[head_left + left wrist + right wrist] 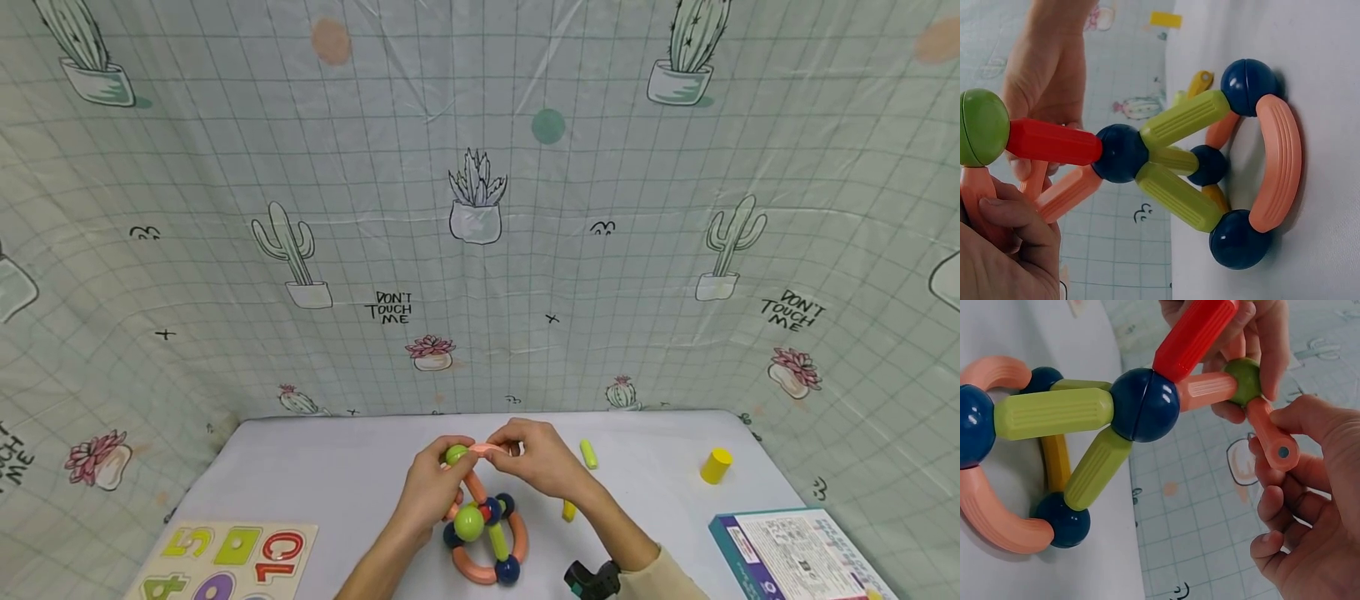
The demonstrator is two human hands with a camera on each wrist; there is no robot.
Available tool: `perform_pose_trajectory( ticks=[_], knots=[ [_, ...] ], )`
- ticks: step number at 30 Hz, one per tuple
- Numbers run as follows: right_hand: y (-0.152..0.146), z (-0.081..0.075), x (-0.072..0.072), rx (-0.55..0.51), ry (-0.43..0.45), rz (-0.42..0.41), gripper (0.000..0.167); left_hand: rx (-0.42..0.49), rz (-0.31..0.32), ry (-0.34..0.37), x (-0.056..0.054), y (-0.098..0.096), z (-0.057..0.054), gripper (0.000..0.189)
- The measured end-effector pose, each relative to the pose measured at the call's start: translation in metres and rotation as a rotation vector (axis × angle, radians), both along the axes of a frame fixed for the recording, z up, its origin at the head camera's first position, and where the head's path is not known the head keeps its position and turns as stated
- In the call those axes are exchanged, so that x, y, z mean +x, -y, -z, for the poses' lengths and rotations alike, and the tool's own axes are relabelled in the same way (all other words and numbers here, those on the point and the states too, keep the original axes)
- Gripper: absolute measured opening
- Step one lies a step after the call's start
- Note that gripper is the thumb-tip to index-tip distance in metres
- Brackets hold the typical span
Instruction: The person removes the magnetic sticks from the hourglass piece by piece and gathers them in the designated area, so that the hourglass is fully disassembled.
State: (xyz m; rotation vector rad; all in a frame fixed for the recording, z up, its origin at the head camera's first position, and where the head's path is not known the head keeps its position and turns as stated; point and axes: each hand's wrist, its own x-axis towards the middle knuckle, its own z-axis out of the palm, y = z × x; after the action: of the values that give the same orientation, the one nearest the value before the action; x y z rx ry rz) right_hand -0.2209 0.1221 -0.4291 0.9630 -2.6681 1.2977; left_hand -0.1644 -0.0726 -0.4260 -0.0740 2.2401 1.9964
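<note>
A magnetic stick-and-ball structure stands on the table, with dark blue balls [1145, 405], yellow-green sticks [1185, 119] and curved salmon sticks [1279, 164] at its base. From its top blue ball, a red stick [1054, 141] runs to a large green ball [468, 522]. A straight salmon stick leads from that blue ball to another green ball [1244, 381]. My left hand [427, 492] holds this second ball in its fingers. My right hand [543, 458] pinches a salmon stick [1272, 434] between thumb and fingers; one end meets that ball, while the other shows a round metal-like tip.
Beyond the right forearm lie a yellow-green stick [588, 454] and a yellow piece [568, 510]. A yellow cylinder [717, 466] stands farther right, behind a flat box [802, 554]. At front left is a number board [306, 537]; a black object [592, 579] sits near the right sleeve.
</note>
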Motion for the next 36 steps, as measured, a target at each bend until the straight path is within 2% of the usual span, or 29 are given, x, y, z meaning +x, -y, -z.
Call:
perform_pose_trajectory(
  ticks=[16,24,36],
  knots=[
    [-0.003,0.000,-0.001,0.007,-0.011,0.010,0.007,-0.014,0.000,-0.004,0.000,-0.002,-0.003,0.042],
    [-0.017,0.003,-0.006,-0.043,0.028,0.132,0.014,-0.027,-0.016,0.005,0.002,-0.002,-0.003,0.036],
    [-0.022,0.003,-0.006,-0.034,0.035,0.131,0.013,-0.037,-0.030,0.005,0.003,-0.002,-0.003,0.036]
  ],
)
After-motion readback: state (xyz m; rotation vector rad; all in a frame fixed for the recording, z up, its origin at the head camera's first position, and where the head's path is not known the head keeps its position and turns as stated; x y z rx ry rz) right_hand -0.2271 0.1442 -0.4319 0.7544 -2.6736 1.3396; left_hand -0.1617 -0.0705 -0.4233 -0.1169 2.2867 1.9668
